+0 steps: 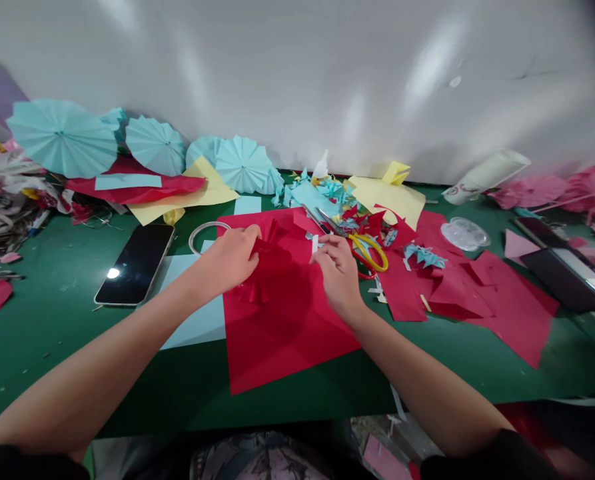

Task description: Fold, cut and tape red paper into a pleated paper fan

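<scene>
My left hand (234,259) is closed on a piece of pleated red paper (257,288), whose folds fan out above and below the fingers. Under it lies a large flat red sheet (282,353). Over the sheet's right part, my right hand (338,272) pinches a small white strip (314,244), perhaps tape or paper. Scissors with yellow and red handles (372,250) rest just beyond that hand. Beside my left wrist, a white ring (197,230), probably a tape roll, is partly hidden. Light blue sheets (192,327) stick out from under the red one.
A phone (136,265) lies at left. Pleated blue paper rounds (244,163) lean along the wall. Red and blue scraps and a white-tipped bottle (321,165) sit behind the hands. Red sheets (520,313), a clear round lid (464,233) and a dark device (572,277) occupy the right.
</scene>
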Tool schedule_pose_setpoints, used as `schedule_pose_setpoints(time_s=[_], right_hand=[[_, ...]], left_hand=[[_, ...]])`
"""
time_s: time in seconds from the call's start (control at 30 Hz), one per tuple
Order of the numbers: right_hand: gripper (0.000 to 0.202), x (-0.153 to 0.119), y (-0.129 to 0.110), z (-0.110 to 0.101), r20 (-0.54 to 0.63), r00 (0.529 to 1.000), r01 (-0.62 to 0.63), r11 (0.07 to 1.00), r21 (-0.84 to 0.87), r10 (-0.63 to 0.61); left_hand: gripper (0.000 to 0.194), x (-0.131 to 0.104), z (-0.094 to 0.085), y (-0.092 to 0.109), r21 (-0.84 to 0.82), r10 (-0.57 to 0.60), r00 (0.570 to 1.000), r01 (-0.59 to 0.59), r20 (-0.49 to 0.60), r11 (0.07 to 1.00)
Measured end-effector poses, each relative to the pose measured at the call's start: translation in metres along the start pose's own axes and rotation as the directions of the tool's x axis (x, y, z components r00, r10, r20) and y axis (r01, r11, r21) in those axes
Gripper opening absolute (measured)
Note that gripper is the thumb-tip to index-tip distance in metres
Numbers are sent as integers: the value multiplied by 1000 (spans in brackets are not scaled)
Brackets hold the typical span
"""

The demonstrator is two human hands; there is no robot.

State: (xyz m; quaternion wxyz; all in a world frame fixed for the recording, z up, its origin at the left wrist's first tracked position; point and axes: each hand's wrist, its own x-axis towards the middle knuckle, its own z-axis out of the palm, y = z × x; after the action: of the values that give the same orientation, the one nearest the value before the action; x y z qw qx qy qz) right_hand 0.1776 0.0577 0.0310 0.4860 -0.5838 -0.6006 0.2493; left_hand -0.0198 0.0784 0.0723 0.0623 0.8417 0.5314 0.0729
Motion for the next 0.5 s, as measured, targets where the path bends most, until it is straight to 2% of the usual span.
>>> schedule_pose_setpoints(time_s=[0.1,0.23,0.3,0.4,0.5], right_hand=[[25,4,11,4,-30,998,-62,997,37,63],[17,2,12,6,-4,997,-80,997,-13,80],[18,-1,6,5,47,998,-34,998,-51,36],[21,-6,-4,4,166,981,118,985,-124,-96],[18,-10,-9,4,175,976,168,961,-220,-130]], left_hand=[[19,-1,0,0,-48,-1,1000,1,8,999],[18,0,-1,4,-123,34,999,-34,1,992],[19,0,-2,6,-178,60,998,-59,0,982],[19,-1,-3,10,-245,98,995,-97,-8,965],[18,-3,-4,14,-267,118,993,-119,-18,956]])
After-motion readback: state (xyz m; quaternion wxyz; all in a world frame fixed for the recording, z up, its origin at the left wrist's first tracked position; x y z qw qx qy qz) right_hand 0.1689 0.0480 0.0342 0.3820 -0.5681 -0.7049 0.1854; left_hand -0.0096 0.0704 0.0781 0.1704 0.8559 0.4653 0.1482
